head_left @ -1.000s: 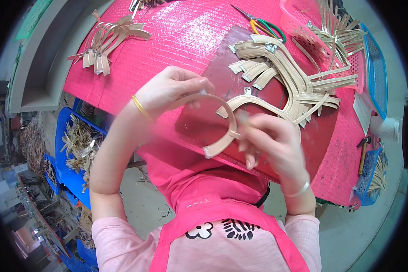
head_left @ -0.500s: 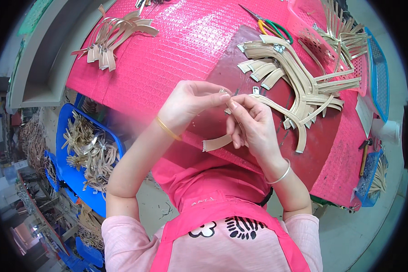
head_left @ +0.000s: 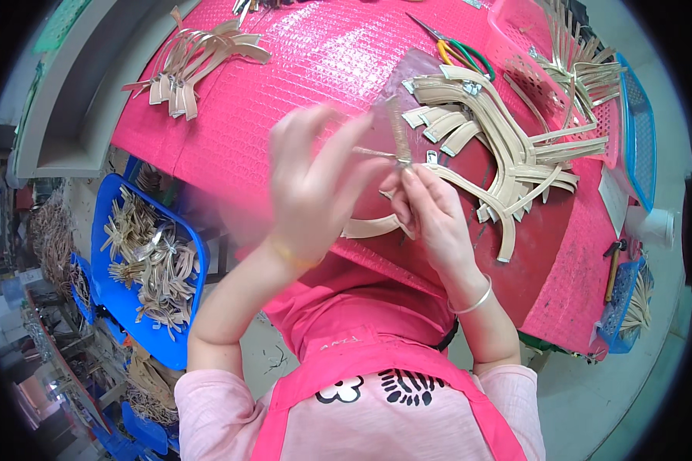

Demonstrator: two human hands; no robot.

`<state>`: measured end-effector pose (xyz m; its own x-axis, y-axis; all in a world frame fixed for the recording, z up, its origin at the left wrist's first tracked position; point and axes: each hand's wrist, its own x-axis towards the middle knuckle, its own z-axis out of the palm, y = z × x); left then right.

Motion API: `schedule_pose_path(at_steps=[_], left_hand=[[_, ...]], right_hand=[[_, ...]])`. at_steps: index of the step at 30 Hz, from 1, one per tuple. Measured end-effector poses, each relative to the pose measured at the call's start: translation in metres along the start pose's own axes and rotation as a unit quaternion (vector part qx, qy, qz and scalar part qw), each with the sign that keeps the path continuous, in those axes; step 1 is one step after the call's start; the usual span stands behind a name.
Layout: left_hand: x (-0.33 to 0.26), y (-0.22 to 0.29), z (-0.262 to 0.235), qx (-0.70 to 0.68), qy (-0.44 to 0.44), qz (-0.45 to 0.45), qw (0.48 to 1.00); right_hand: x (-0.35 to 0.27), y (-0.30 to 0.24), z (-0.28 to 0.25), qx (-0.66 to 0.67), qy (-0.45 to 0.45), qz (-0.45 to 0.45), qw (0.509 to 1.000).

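My right hand (head_left: 430,203) pinches a beige strap with a small metal buckle between thumb and fingers, over the near part of the dark red mat. A narrow tan length of the strap (head_left: 400,134) stands up beyond the fingertips, and a thin strip points left from the buckle. The wider curved beige end (head_left: 370,227) comes out below the hand. My left hand (head_left: 311,173) is raised just left of the strap, smeared by motion; its fingers look spread, but whether they touch the thin strip is unclear. Several beige straps with buckles (head_left: 507,154) lie heaped right of my right hand.
Scissors (head_left: 465,58) with green and yellow handles lie at the far right, beside a pink basket (head_left: 515,38) of straps. A strap bundle (head_left: 181,81) lies far left on the pink table cover (head_left: 284,54). A blue bin (head_left: 104,219) stands left; a hammer (head_left: 612,269) lies right.
My left hand has come away from the right fingertips, moving left with its fingers spreading. The strap's narrow length now stands up from my right hand, and its curved end has shifted upward.
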<state>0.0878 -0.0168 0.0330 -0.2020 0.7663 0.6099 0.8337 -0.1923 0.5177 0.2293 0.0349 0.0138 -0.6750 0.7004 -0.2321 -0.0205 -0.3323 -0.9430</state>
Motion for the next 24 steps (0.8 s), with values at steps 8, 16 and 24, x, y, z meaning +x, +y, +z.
schedule_pose_path(at_steps=[8,16,24], left_hand=[[-0.022,0.026,0.022,-0.429,-0.071,-0.352,0.829],[-0.018,0.038,0.028,-0.552,-0.149,-0.383,0.725],[-0.016,0.037,0.032,-0.594,-0.136,-0.437,0.662]], right_hand=[[-0.022,-0.008,0.002,-0.423,0.067,-0.160,0.889],[-0.015,-0.057,-0.028,-0.262,0.112,-0.163,0.945],[-0.024,-0.009,-0.046,-0.506,0.013,-0.508,0.697]])
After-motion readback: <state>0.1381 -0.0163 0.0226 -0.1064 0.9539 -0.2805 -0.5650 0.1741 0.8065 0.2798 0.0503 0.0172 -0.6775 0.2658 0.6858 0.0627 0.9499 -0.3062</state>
